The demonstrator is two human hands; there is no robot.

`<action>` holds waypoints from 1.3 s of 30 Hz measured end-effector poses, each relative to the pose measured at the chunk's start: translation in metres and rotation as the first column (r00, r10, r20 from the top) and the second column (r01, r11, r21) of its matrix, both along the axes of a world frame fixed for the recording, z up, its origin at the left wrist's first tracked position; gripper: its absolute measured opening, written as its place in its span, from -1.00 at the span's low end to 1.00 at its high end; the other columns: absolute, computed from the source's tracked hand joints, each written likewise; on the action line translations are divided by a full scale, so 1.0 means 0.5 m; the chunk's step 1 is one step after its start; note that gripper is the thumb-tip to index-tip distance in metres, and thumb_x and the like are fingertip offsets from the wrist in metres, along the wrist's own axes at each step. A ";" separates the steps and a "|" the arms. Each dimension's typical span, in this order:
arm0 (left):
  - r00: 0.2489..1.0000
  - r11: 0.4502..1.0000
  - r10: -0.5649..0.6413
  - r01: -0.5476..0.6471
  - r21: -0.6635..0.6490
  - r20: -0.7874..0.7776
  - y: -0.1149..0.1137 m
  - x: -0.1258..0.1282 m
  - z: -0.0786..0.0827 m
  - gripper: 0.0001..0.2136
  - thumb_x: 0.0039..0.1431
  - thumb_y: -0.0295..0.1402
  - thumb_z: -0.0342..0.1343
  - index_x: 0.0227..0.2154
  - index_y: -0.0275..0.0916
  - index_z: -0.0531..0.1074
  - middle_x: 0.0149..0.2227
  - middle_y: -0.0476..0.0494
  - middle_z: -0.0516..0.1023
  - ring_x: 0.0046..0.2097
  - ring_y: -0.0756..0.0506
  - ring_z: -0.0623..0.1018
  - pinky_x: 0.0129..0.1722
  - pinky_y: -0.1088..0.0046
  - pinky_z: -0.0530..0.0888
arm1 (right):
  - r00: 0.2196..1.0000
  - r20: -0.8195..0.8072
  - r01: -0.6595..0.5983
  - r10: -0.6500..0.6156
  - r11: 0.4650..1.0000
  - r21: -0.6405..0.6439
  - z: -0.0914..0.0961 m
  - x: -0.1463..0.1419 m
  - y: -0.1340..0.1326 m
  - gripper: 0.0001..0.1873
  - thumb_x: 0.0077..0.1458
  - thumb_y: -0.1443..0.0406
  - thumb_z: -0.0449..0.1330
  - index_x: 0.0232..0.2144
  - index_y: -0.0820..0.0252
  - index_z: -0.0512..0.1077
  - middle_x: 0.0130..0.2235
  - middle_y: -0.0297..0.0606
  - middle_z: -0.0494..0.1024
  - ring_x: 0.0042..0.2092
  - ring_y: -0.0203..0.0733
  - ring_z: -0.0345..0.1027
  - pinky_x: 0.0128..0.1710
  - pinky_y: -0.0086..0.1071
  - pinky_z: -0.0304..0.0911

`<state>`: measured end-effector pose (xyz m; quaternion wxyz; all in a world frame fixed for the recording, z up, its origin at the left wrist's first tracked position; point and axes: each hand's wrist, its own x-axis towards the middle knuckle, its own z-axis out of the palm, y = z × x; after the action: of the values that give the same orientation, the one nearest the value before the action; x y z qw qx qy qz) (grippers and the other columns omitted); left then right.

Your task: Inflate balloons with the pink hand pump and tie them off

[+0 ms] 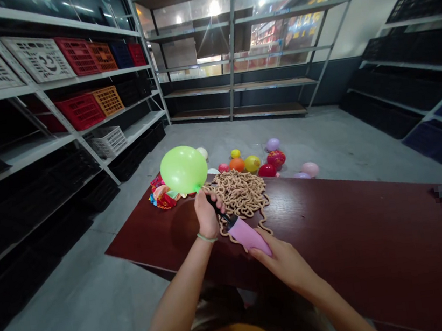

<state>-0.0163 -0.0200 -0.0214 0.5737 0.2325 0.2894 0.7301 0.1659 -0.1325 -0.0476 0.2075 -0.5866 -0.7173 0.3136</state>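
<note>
- Head view: the left hand (206, 213) is curled around the black end (212, 204) of the pink pump (250, 236); the right hand (279, 255) wraps the lower end of its pink barrel.
- The green balloon (184, 169) sits swollen just beyond the left grip, its neck down by the thumb; whether the fingers pinch that neck cannot be told.
- If the left fingers loosened, the neck could probably slip off and the balloon lose air; too much air could burst it.
- A hard push by the right hand might jolt the nozzle out of line with the neck.
- Tan rope-like coils (242, 190) lie just beyond and right of the left grip, with loose strands beside the barrel that could snag it.
- Crumpled colourful pieces (163, 195) lie left of that grip, partly behind the balloon.
- The brown table (326, 222) spreads beneath both hands; past its far edge, an orange balloon (236, 164) and a red balloon (267, 171) rest among others.
</note>
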 end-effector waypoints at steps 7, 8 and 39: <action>0.993 0.995 0.104 -0.104 0.000 0.054 0.045 -0.075 0.029 -0.83 0.25 -0.29 0.07 -0.40 -0.17 0.20 -0.56 0.13 0.17 -0.65 0.10 0.22 -0.72 0.60 0.15 | 0.997 0.074 0.013 -0.009 0.999 -0.047 -0.002 0.058 -0.048 -0.42 0.22 0.00 0.08 0.20 0.09 0.33 0.12 -0.15 0.54 0.06 0.12 0.48 0.01 -0.15 0.33; 0.991 0.993 0.115 -0.115 -0.004 0.066 0.046 -0.080 0.029 -0.83 0.25 -0.30 0.06 -0.40 -0.17 0.20 -0.56 0.13 0.16 -0.65 0.10 0.22 -0.72 0.60 0.15 | 0.996 0.085 0.018 -0.014 0.999 -0.048 0.000 0.058 -0.049 -0.43 0.22 -0.01 0.08 0.19 0.09 0.34 0.10 -0.16 0.56 0.04 0.12 0.49 -0.01 -0.16 0.34; 0.997 0.998 0.066 -0.065 -0.016 0.047 0.034 -0.016 0.015 -0.76 0.22 -0.19 0.11 -0.41 -0.17 0.19 -0.56 0.13 0.17 -0.65 0.10 0.22 -0.72 0.60 0.16 | 0.996 0.088 0.004 -0.004 1.000 -0.010 0.003 0.048 -0.017 -0.43 0.24 0.03 0.08 0.22 0.09 0.30 0.14 -0.09 0.52 0.09 0.17 0.46 0.02 -0.10 0.33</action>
<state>-0.0241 -0.0031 -0.0139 0.5578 0.2012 0.2883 0.7518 0.1897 -0.1412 -0.0460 0.1731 -0.6024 -0.7229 0.2908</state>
